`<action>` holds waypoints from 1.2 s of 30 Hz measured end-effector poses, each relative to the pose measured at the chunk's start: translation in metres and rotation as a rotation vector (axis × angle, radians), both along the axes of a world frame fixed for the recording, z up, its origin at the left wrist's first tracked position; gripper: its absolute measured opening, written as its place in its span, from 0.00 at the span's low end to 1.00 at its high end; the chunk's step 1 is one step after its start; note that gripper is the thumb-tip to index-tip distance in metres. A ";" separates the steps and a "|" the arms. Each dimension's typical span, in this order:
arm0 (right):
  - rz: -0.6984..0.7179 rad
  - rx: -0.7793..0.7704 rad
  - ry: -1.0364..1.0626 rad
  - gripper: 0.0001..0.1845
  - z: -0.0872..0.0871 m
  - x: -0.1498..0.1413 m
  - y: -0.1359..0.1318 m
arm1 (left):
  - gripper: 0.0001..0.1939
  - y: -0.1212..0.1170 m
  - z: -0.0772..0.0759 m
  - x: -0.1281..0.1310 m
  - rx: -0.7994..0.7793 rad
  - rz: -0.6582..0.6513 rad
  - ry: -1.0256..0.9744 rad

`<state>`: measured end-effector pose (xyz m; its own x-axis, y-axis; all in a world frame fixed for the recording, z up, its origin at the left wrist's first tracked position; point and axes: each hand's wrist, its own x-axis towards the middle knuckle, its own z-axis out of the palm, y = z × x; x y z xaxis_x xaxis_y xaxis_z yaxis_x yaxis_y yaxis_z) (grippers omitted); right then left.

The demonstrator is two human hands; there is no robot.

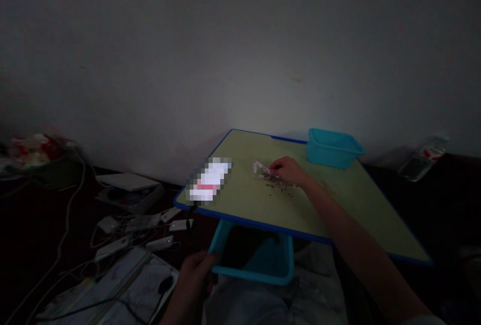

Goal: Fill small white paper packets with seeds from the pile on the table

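My left hand (196,274) grips the left rim of a blue plastic basin (288,267), held over my lap below the table's front edge. Dark matter covers part of the basin's bottom; what it is I cannot make out. On the pale yellow table (246,144) my right hand (289,170) pinches a crumpled, whitish-pink piece of tissue or thin packaging (260,167), too dim to tell which. Small dark bits (278,184) lie scattered beside and under the fingers.
A second blue basin (332,157) stands at the table's back right. Near the left edge lies a bright, pixelated phone-like screen (210,179). White power strips (160,243) and cables cover the floor at left. A plain wall rises behind.
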<state>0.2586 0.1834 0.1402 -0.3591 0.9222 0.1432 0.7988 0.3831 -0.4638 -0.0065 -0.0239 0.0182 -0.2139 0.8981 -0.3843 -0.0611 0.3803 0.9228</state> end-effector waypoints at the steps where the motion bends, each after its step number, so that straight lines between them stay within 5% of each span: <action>1: 0.004 0.004 0.010 0.11 0.000 0.001 -0.001 | 0.18 0.000 -0.001 0.000 0.004 -0.006 -0.017; 14: 0.025 -0.025 0.077 0.12 -0.002 0.016 -0.019 | 0.17 0.000 0.000 0.011 0.005 -0.025 -0.050; 25: -0.038 -0.094 0.165 0.12 -0.014 0.027 -0.015 | 0.19 0.004 0.003 0.018 0.034 -0.177 -0.015; 36: -0.026 -0.071 0.135 0.11 -0.008 0.029 -0.019 | 0.19 0.002 0.005 0.026 0.055 -0.114 -0.024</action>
